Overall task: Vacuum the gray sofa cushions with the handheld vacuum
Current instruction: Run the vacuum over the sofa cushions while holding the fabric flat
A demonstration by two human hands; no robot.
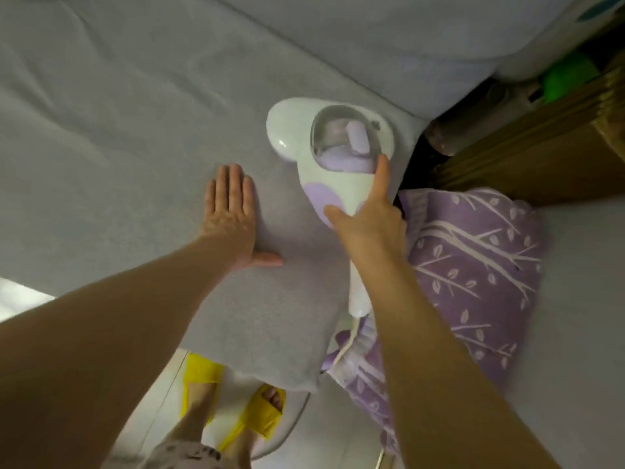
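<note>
A white and lilac handheld vacuum [304,137] with a clear dust cup rests head-down on the gray sofa seat cushion [118,130], near its right end. My right hand [368,214] is wrapped around the vacuum's body, index finger stretched along the dust cup. The vacuum's handle and white cord [348,336] run back under my forearm. My left hand [233,214] lies flat on the cushion to the left of the vacuum, fingers together, palm down, holding nothing.
A purple leaf-patterned cloth [473,272] lies bunched to the right of the vacuum. A gray back cushion [389,45] rises behind. A brown cardboard box [541,147] and a green object [568,76] sit at upper right. My feet in yellow slippers [260,414] stand below the cushion's front edge.
</note>
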